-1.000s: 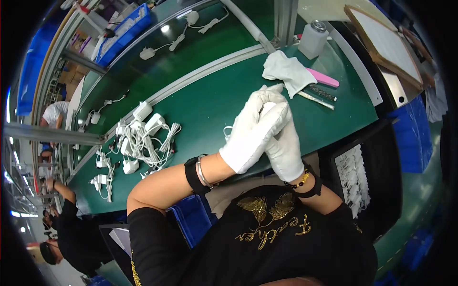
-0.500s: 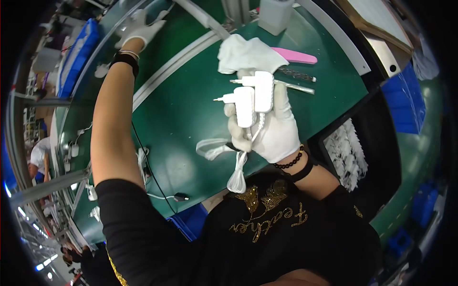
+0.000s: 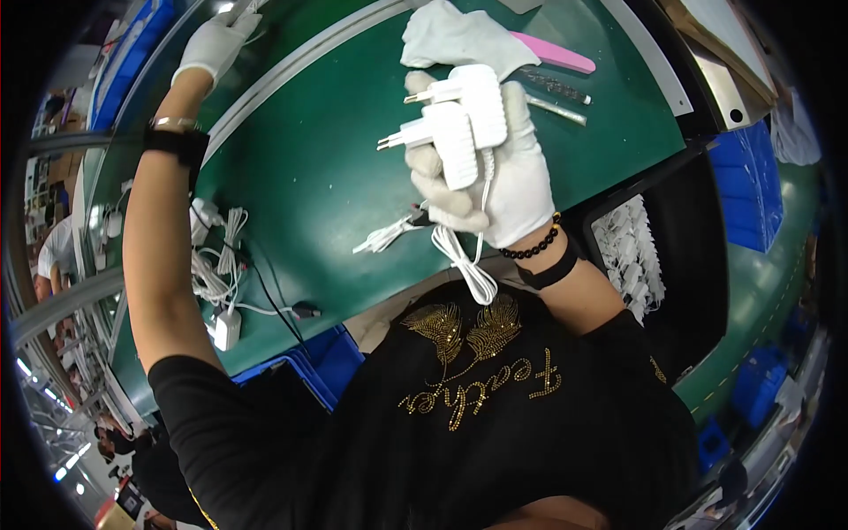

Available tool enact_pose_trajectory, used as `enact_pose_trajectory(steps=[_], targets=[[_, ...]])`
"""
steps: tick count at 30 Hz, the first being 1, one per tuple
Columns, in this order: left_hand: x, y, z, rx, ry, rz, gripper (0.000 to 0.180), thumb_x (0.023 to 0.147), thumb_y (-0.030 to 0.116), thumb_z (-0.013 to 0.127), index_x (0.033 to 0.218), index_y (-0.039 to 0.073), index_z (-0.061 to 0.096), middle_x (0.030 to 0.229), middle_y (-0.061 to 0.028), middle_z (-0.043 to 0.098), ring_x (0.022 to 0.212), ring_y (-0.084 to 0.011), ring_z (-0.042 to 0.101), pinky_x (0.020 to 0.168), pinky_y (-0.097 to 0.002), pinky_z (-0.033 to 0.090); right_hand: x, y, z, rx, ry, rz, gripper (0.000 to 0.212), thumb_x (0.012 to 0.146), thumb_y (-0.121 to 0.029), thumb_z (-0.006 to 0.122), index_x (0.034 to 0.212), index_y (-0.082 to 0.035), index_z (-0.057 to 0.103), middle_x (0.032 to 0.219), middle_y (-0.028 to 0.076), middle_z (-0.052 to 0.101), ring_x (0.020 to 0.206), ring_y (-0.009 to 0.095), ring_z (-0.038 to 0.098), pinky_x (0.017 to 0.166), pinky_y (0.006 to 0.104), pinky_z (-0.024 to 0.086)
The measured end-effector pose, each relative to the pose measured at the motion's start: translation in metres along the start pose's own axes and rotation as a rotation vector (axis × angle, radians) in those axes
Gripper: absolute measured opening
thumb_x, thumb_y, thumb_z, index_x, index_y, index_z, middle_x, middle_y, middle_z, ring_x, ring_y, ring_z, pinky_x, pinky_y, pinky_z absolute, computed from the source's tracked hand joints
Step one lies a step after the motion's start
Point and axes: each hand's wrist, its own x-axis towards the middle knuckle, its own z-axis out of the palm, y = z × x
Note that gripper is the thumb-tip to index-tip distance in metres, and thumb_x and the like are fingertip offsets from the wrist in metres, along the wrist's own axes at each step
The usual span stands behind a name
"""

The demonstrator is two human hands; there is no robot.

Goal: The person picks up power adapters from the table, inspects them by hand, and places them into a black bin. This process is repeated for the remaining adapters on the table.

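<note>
My right hand [image 3: 517,190], in a white glove, is closed around two white plug-in power adapters [image 3: 459,146], one partly over the other, prongs pointing left. Their white cables [image 3: 468,269] hang below the hand in tied bundles, one with a dark connector. Far off at the upper left, my gloved left hand [image 3: 216,49] reaches past the metal rail with its fingers stretched out. A pale streak shows by its fingertips, too unclear to name.
Behind my right hand lie a white cloth [image 3: 459,37], a pink flat tool [image 3: 556,53] and two slim pen-like sticks [image 3: 556,110]. More adapters with cables [image 3: 228,327] lie near my left forearm. A black bin [image 3: 698,238] with white scraps [image 3: 629,256] stands at right; a blue crate [image 3: 327,362] sits below the table edge.
My right hand has moved up in the picture with the adapters, and their cables have swung. My left hand has shifted left and up. More adapters by the left forearm have come into view.
</note>
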Motion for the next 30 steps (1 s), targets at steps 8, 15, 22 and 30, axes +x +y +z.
enact_pose_trajectory(steps=[8, 15, 22, 30], targets=[[-0.188, 0.130, -0.053, -0.181, -0.099, 0.058, 0.036, 0.090, 0.032, 0.070, 0.112, 0.003, 0.068, 0.096, -0.0192, 0.069, 0.091, -0.0360, 0.068, 0.079, -0.0394, 0.053, -0.019, 0.017, 0.015, -0.052, -0.021, -0.012, 0.087, 0.089, -0.077, 0.043, 0.147, -0.013, 0.038, 0.086, 0.016, 0.060, 0.050, 0.018, 0.052, 0.033, 0.0235, 0.035], [-0.264, 0.180, -0.056, -0.023, 0.026, 0.129, 0.038, 0.088, 0.024, 0.071, 0.120, 0.004, 0.063, 0.111, -0.0138, 0.067, 0.096, -0.0320, 0.067, 0.082, -0.0377, 0.053, -0.040, 0.036, 0.019, -0.151, 0.026, -0.015, 0.094, 0.089, -0.078, 0.041, 0.145, -0.003, 0.038, 0.085, 0.014, 0.060, 0.050, 0.017, 0.051, 0.035, 0.0251, 0.034], [-0.289, 0.264, -0.051, -0.990, 0.172, -0.014, 0.028, 0.095, 0.020, 0.065, 0.116, 0.002, 0.063, 0.108, -0.0093, 0.066, 0.095, -0.0190, 0.065, 0.080, -0.0331, 0.052, -0.054, 0.063, 0.023, -0.276, 0.122, -0.011, 0.090, 0.092, -0.077, 0.036, 0.140, -0.001, 0.043, 0.085, 0.011, 0.061, 0.050, 0.015, 0.050, 0.037, 0.0255, 0.034], [-0.292, 0.258, -0.033, -1.476, -0.015, -0.383, 0.029, 0.102, 0.025, 0.055, 0.116, 0.001, 0.063, 0.102, -0.0070, 0.065, 0.087, -0.0095, 0.060, 0.076, -0.0247, 0.049, -0.064, 0.069, 0.029, -0.188, 0.095, -0.031, 0.085, 0.094, -0.075, 0.034, 0.125, 0.002, 0.054, 0.081, 0.009, 0.062, 0.048, 0.013, 0.048, 0.041, 0.0251, 0.036]])
